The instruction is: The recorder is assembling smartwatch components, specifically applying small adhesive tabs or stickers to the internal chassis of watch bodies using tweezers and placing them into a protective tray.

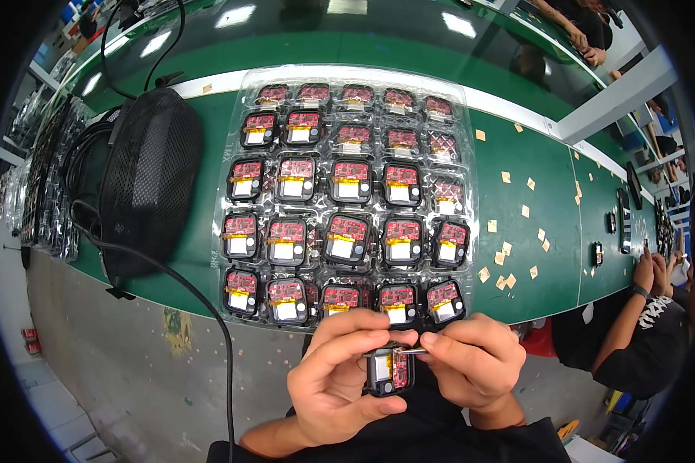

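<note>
My left hand (336,374) grips a small black square device housing (380,388) by its edges, fingers above and thumb below. Inside the housing are a red circuit board, a silvery-white block and a strip of yellow tape. From the other side, my right hand (475,363) pinches slim metal tweezers (413,352), whose tip reaches the upper part of the red board. Whether the tip grasps anything is too small to tell. Just beyond my hands lies a clear plastic tray (471,255) with rows of similar open housings (347,238).
On the green bench, a black mesh-covered object (150,177) with cables stands left of the tray. A black cable (228,347) hangs over the front edge. Small tan paper squares (506,248) lie scattered to the right. A co-worker's hands (652,272) are farther right.
</note>
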The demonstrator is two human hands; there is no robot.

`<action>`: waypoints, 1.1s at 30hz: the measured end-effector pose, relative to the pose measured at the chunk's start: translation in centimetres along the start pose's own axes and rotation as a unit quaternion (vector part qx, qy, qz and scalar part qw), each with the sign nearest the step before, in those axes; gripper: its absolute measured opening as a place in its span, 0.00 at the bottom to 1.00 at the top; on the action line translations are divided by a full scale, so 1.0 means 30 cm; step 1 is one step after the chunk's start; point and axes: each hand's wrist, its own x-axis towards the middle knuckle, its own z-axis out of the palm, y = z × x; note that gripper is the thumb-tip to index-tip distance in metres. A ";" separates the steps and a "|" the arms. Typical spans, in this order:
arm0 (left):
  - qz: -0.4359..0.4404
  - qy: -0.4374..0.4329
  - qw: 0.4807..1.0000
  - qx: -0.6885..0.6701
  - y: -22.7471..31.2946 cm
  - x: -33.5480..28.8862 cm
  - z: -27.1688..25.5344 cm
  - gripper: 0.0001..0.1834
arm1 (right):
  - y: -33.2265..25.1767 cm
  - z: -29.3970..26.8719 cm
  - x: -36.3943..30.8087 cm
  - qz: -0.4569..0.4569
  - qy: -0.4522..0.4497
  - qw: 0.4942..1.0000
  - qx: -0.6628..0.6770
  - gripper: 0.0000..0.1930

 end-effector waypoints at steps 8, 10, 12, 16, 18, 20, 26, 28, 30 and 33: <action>-0.038 -0.004 0.999 0.001 0.020 0.017 0.003 0.33 | -0.009 0.009 0.003 0.027 0.007 1.000 -0.013 0.17; -0.040 -0.002 0.999 0.012 0.022 0.017 0.005 0.34 | -0.008 0.016 0.000 0.029 0.011 0.999 -0.012 0.16; -0.048 0.017 0.999 0.003 0.022 0.015 0.008 0.33 | -0.003 0.022 -0.008 0.005 0.012 0.999 -0.049 0.15; -0.056 0.036 0.998 0.012 0.027 0.018 0.015 0.32 | -0.007 0.006 0.002 -0.007 -0.021 0.996 -0.082 0.15; -0.041 0.044 0.998 0.024 0.019 0.019 0.007 0.32 | -0.007 0.000 0.018 -0.011 -0.053 0.996 -0.077 0.17; 0.010 0.021 0.998 0.065 0.022 0.020 -0.002 0.32 | 0.001 -0.011 0.029 0.013 -0.044 0.998 -0.040 0.16; 0.139 -0.039 0.934 0.325 0.044 0.059 0.010 0.28 | -0.041 -0.108 0.023 0.128 -0.069 0.985 0.090 0.24; 0.176 -0.061 0.911 0.369 0.035 0.067 0.028 0.25 | -0.054 -0.077 0.053 0.070 -0.084 0.987 0.117 0.27; 0.181 -0.083 0.899 0.389 0.029 0.068 0.039 0.21 | -0.085 -0.070 0.068 0.074 -0.092 0.991 0.065 0.21; 0.228 -0.037 0.894 0.384 0.002 0.068 0.043 0.23 | -0.059 -0.080 0.100 0.033 -0.067 0.997 0.014 0.15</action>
